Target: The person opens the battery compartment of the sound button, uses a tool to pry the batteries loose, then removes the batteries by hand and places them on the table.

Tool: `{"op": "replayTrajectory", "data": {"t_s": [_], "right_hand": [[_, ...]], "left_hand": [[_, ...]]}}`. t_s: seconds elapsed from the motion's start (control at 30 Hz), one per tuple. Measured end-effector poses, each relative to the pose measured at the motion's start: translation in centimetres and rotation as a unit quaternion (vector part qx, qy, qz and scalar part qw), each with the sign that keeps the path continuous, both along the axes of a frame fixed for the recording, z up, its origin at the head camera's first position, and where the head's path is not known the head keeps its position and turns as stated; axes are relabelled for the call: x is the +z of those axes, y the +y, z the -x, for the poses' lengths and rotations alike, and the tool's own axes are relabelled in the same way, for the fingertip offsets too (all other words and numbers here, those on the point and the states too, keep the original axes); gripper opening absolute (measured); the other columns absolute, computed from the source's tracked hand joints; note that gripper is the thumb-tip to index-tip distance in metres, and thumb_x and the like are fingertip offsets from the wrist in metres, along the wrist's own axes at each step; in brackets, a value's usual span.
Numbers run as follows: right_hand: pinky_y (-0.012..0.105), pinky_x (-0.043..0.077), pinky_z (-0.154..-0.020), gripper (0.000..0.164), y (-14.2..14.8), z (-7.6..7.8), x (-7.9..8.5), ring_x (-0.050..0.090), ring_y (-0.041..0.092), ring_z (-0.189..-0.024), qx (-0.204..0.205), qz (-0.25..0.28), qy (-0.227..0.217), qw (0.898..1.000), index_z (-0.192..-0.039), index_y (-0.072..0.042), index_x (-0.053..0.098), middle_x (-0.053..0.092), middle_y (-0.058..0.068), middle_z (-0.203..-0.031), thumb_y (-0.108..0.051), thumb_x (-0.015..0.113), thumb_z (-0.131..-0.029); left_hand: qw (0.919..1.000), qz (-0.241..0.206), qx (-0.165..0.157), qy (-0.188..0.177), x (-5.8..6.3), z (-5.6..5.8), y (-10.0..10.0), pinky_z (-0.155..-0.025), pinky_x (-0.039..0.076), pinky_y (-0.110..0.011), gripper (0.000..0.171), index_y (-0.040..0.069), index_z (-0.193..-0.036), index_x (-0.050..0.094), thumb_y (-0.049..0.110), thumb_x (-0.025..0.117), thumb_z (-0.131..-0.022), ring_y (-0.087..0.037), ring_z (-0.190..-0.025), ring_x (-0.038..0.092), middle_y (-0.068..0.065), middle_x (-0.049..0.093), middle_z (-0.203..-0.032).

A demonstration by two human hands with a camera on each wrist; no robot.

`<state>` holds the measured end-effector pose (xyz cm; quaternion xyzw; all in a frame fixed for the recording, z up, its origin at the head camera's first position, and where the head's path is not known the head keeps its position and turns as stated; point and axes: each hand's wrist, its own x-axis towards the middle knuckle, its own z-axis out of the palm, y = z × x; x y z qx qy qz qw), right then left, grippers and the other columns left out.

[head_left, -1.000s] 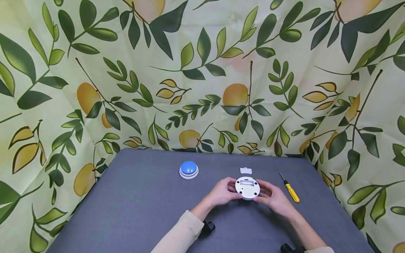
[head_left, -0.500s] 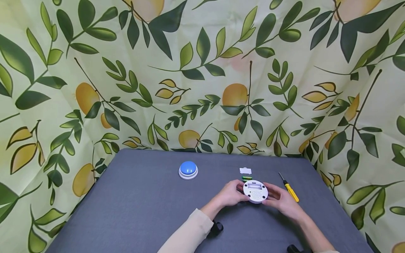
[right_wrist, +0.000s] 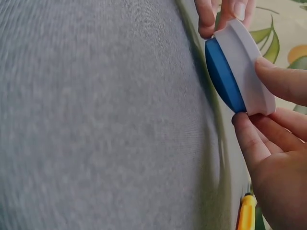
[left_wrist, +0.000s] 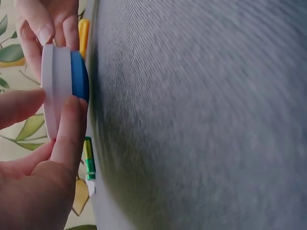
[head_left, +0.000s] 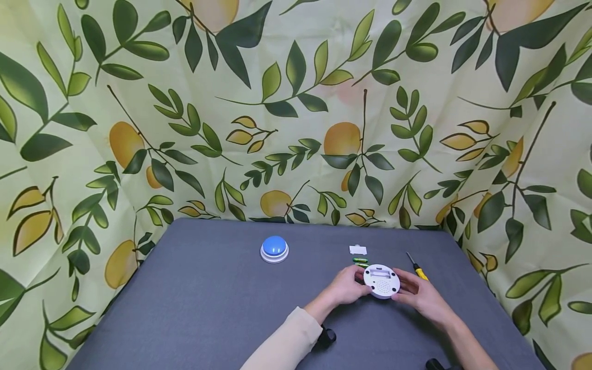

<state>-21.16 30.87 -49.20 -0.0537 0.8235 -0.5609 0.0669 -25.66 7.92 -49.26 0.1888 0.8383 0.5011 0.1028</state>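
Observation:
Between both hands, a round white push button (head_left: 381,281) with a blue dome (right_wrist: 225,76) is held upside down. Its underside faces up, showing an uncovered, empty battery compartment, small dark feet and speaker holes. My left hand (head_left: 348,285) grips its left edge, thumb on the white base and fingers reaching toward the dome. The right hand (head_left: 423,294) pinches the opposite edge the same way. Just beyond the left hand lie green batteries (head_left: 360,260) on the table. A white battery cover (head_left: 358,250) lies behind them.
A second push button (head_left: 274,249), blue on a white base, stands dome up at the back left of the grey table (head_left: 208,298). On the right lies a yellow-handled screwdriver (head_left: 418,270), partly hidden behind the right hand. Leaf-patterned cloth (head_left: 296,128) surrounds the table.
Both hands have carried the upturned push button to the right. The batteries, mostly hidden behind it before, now show, and the right hand now overlaps the screwdriver's handle.

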Motion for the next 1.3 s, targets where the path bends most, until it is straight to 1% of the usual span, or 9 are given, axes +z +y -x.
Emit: {"op": "replayTrajectory", "data": {"t_s": [0.1, 0.27, 0.4, 0.53, 0.77, 0.87, 1.0, 1.2, 1.3], "right_hand": [[0.024, 0.053, -0.087, 0.081, 0.2, 0.0, 0.0, 0.056, 0.036, -0.126, 0.001, 0.003, -0.006, 1.000, -0.150, 0.014, 0.034, 0.045, 0.036, -0.145, -0.009, 0.079, -0.087], [0.023, 0.053, -0.088, 0.081, 0.7, 0.1, -0.3, 0.056, 0.028, -0.126, -0.004, 0.012, -0.021, 1.000, -0.150, 0.013, 0.034, 0.044, 0.035, -0.147, -0.009, 0.079, -0.087], [0.022, 0.052, -0.087, 0.080, 1.0, -0.2, -0.2, 0.052, 0.038, -0.130, 0.007, 0.008, -0.015, 1.000, -0.150, 0.014, 0.032, 0.042, 0.037, -0.147, -0.008, 0.077, -0.089], [0.019, 0.050, -0.088, 0.079, 0.9, -0.5, 0.6, 0.049, 0.048, -0.132, 0.009, -0.015, 0.005, 1.000, -0.150, 0.016, 0.032, 0.042, 0.038, -0.147, -0.011, 0.076, -0.090], [0.015, 0.048, -0.089, 0.067, 0.4, -0.7, 2.3, 0.055, 0.045, -0.126, -0.018, -0.065, 0.074, 0.995, -0.145, 0.014, 0.041, 0.053, 0.034, -0.139, -0.012, 0.074, -0.093], [0.012, 0.045, -0.089, 0.065, -0.2, -0.8, 3.2, 0.054, 0.044, -0.128, -0.032, -0.098, 0.084, 0.991, -0.145, 0.012, 0.044, 0.054, 0.031, -0.140, -0.018, 0.073, -0.095], [0.014, 0.045, -0.090, 0.064, -1.3, -0.9, 4.2, 0.054, 0.044, -0.128, -0.041, -0.125, 0.087, 0.987, -0.145, 0.010, 0.045, 0.055, 0.029, -0.141, -0.022, 0.071, -0.097], [0.023, 0.048, -0.093, 0.059, -3.4, -0.5, 5.0, 0.056, 0.039, -0.127, -0.035, -0.123, 0.100, 0.987, -0.145, 0.005, 0.048, 0.058, 0.024, -0.140, -0.026, 0.068, -0.099], [0.036, 0.049, -0.100, 0.060, -4.6, -0.2, 5.1, 0.054, 0.039, -0.129, -0.027, -0.111, 0.101, 0.988, -0.147, 0.003, 0.048, 0.057, 0.022, -0.142, -0.029, 0.066, -0.100]], "left_hand": [[1.0000, -0.006, 0.000, 0.005, -0.1, 0.0, 0.4, -0.076, 0.045, -0.021, 0.035, 0.004, -0.113, 0.068, 0.013, 0.080, -0.082, -0.007, -0.081, 0.057, 0.000, 0.068, -0.093], [1.0000, -0.002, 0.002, 0.000, -0.2, -0.1, 0.6, -0.074, 0.045, -0.020, 0.034, 0.005, -0.114, 0.068, 0.013, 0.080, -0.083, -0.005, -0.079, 0.058, 0.002, 0.068, -0.092], [0.9999, -0.007, 0.000, -0.014, -0.2, -0.2, 0.4, -0.073, 0.047, -0.021, 0.041, 0.003, -0.122, 0.065, 0.014, 0.079, -0.084, -0.004, -0.076, 0.062, 0.000, 0.069, -0.097], [0.9991, -0.020, -0.002, -0.038, 0.1, -0.3, -0.5, -0.072, 0.050, -0.024, 0.050, 0.001, -0.131, 0.060, 0.014, 0.078, -0.087, -0.009, -0.070, 0.068, -0.005, 0.068, -0.105], [0.9983, -0.030, -0.020, -0.045, 0.9, 0.3, -3.1, -0.067, 0.051, -0.026, 0.050, -0.003, -0.133, 0.058, 0.015, 0.075, -0.090, -0.012, -0.070, 0.068, -0.011, 0.066, -0.111], [0.9989, -0.024, -0.026, -0.028, 1.3, 0.6, -4.4, -0.068, 0.052, -0.026, 0.047, -0.003, -0.132, 0.059, 0.016, 0.074, -0.091, -0.011, -0.075, 0.067, -0.011, 0.067, -0.111], [0.9997, -0.008, -0.025, -0.002, 1.7, 0.9, -6.3, -0.077, 0.052, -0.028, 0.042, -0.002, -0.129, 0.061, 0.016, 0.072, -0.093, -0.015, -0.090, 0.069, -0.011, 0.068, -0.112], [0.9996, 0.011, -0.010, 0.025, 2.6, 0.9, -9.4, -0.089, 0.053, -0.040, 0.042, -0.001, -0.132, 0.060, 0.021, 0.067, -0.097, -0.026, -0.107, 0.066, -0.014, 0.066, -0.119], [0.9985, 0.011, 0.000, 0.053, 2.9, 0.9, -10.7, -0.093, 0.051, -0.043, 0.041, -0.001, -0.132, 0.060, 0.022, 0.066, -0.098, -0.027, -0.109, 0.065, -0.016, 0.065, -0.122]]}}
